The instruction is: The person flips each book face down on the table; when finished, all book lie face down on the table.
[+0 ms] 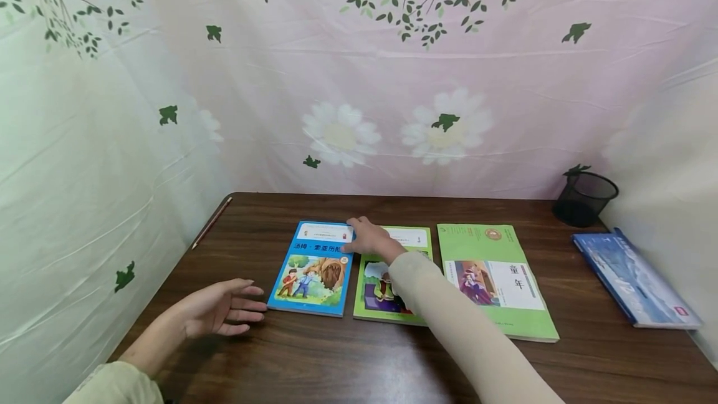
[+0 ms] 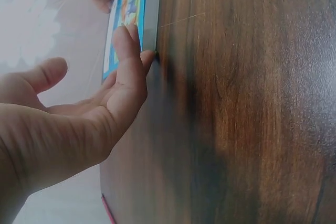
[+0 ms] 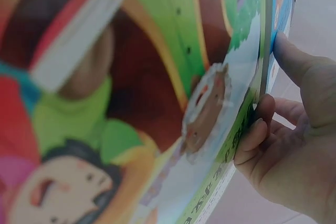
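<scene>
A blue storybook [image 1: 311, 270] lies flat on the brown table, its cover showing two cartoon children by a cave. At its upper right corner is my right hand [image 1: 370, 239], fingers curled and thumb on the book's right edge. In the right wrist view, the right hand [image 3: 299, 129] has curled fingers close to the yellow-green book too. That yellow-green book [image 1: 377, 285] lies just right of the blue one, partly covered by my right forearm. My left hand [image 1: 221, 309], palm turned inward with fingers extended, is at the blue book's lower left corner; the left wrist view shows its fingertips [image 2: 126, 40] overlapping the book.
Farther right lies a larger green book [image 1: 527, 267]. Another blue book [image 1: 634, 279] sits near the right edge, below a black mesh pen holder [image 1: 583, 198]. A thin pencil [image 1: 212, 223] lies along the table's left edge. Patterned curtain hangs behind and at both sides.
</scene>
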{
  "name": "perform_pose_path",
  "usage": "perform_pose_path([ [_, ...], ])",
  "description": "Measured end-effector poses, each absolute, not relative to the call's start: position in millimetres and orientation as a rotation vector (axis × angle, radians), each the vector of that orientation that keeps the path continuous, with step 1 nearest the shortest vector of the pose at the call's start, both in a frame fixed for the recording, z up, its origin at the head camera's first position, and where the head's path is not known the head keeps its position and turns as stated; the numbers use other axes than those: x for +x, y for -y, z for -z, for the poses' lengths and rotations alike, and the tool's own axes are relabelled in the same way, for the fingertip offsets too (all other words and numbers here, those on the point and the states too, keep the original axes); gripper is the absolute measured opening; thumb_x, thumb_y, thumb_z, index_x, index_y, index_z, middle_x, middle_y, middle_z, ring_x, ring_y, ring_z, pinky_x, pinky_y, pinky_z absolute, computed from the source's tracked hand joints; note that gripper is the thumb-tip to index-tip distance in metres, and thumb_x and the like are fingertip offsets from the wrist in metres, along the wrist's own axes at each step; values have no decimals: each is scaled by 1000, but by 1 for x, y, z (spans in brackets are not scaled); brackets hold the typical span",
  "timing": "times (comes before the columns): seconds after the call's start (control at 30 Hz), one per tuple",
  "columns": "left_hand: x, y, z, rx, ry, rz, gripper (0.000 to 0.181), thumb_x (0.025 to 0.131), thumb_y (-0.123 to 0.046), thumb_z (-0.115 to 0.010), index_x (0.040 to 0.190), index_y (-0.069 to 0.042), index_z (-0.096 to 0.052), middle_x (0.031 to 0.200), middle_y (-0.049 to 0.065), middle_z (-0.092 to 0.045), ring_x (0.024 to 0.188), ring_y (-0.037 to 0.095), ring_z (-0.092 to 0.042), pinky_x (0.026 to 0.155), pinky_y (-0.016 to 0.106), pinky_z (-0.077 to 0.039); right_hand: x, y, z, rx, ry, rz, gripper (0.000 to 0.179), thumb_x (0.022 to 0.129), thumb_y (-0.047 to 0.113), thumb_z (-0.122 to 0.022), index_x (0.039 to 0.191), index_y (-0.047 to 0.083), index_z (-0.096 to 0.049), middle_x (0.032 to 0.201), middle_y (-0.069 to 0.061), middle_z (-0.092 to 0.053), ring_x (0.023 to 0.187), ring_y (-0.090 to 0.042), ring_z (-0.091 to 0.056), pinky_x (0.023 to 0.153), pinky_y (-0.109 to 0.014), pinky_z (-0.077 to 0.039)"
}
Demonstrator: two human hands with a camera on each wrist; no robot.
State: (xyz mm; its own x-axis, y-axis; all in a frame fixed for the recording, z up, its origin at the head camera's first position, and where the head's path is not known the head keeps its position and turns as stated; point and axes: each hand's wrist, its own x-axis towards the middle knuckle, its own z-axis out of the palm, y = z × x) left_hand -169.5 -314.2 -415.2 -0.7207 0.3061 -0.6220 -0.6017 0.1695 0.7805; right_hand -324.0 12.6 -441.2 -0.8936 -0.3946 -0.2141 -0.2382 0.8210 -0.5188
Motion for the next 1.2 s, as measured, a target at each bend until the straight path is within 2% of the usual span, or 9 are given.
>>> perform_pose_path([
  [0.13,-170,317,415,-282,-1695,-1670,66,103,-50,-45,145,1,-41,125,11,-69,110,23,-69,89,39,-58,-323,-12,441,-457,-2691,712,78,91,45,-70,156,21,-35,162,-11,-31,139,-36,-46,110,-57,-42],
  [0.37,-170,318,417,-266,-1649,-1698,63,105,-47,-42,146,1,-41,125,10,-69,111,22,-68,89,37,-58,-323,-12,443,-449,-2692,713,77,92,45,-70,156,22,-34,162,-10,-31,139,-36,-45,110,-57,-42],
  [0.63,-170,320,418,-271,-1527,-1761,54,106,-43,-38,139,-2,-47,124,9,-68,109,19,-68,92,37,-57,-322,-12,443,-447,-2689,736,77,91,44,-71,156,21,-35,162,-11,-31,138,-37,-46,109,-58,-42],
  [0.8,-171,317,416,-271,-1497,-1773,56,107,-43,-36,141,-1,-44,126,13,-65,113,21,-65,96,41,-56,-323,-12,443,-448,-2696,736,76,91,44,-71,155,21,-36,161,-11,-33,137,-37,-47,109,-58,-43],
  [1.2,-169,312,405,-293,-1495,-1762,66,105,-46,-42,146,4,-32,133,21,-60,120,29,-63,101,50,-53,-323,-12,443,-434,-2683,739,78,91,44,-72,156,22,-35,161,-10,-33,138,-35,-46,110,-58,-42],
])
